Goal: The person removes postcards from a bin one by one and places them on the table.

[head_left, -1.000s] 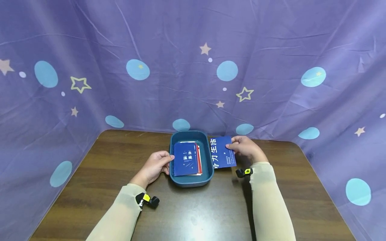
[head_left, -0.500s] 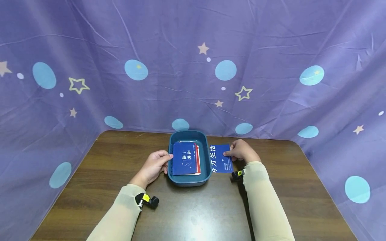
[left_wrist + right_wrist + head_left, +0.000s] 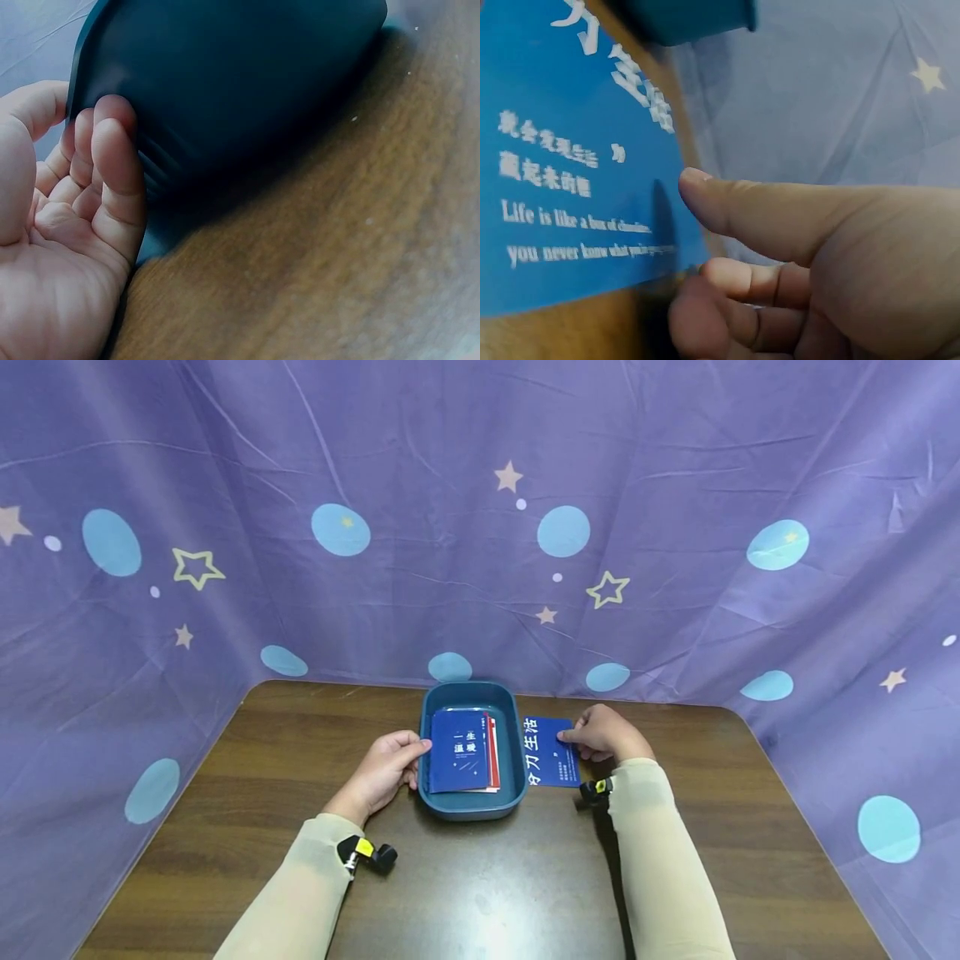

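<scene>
My left hand (image 3: 382, 772) grips the left wall of a dark teal plastic tray (image 3: 520, 777), thumb over the rim and fingers curled against the outside. Inside the tray lies a stack of cards, topped by a blue card (image 3: 459, 768) with white lettering; red and white edges show beneath it. Beside the tray's right wall, a second blue card (image 3: 551, 768) with large white characters lies low at the table. My right hand (image 3: 606, 735) pinches that card's right edge, thumb on its face. In the right wrist view, smaller Chinese and English lines are readable on the card.
The brown wooden table (image 3: 225, 827) carries the tray near its back edge. Behind it hangs a purple curtain (image 3: 450, 485) with stars and blue dots. A small black wrist camera (image 3: 371, 856) is strapped to the left sleeve, another to the right.
My right hand has lowered the second blue card towards the table beside the tray, mostly in the first half second. My left hand keeps its place on the tray.
</scene>
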Motion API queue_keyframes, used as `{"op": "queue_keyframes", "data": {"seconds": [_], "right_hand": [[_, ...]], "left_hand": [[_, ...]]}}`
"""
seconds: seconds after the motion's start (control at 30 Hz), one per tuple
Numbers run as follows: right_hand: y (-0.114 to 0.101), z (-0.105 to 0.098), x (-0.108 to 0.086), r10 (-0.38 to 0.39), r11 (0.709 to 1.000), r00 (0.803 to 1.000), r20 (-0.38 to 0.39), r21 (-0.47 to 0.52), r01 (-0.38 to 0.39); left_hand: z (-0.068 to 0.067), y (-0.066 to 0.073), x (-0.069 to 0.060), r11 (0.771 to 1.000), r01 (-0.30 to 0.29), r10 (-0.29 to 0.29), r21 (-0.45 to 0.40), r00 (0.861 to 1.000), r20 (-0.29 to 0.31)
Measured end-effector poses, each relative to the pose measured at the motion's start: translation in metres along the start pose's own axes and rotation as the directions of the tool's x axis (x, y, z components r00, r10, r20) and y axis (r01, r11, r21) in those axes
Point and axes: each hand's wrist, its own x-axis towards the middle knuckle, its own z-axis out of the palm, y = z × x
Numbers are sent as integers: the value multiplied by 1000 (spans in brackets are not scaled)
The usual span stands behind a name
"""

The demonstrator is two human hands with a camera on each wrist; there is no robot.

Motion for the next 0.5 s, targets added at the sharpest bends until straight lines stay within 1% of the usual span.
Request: {"op": "queue_keyframes", "data": {"seconds": [0.13, 0.23, 0.37, 0.5], "right_hand": [[-10, -10, -6, -61, 998, 998, -36, -5, 61], [-26, -12, -14, -109, 992, 992, -61, 52, 112], [-51, -8, -25, -151, 980, 986, -68, 122, 159], [-77, -4, -31, -233, 967, 970, -60, 87, 238]], "left_hand": [[-1, 1, 0, 1000, -5, 5, -2, 1000, 13], [-1, 2, 0, 1000, -11, 11, -4, 1000, 20], [0, 1, 0, 1000, -11, 11, -8, 1000, 22], [-1, 1, -1, 1000, -6, 6, -13, 1000, 21]]}}
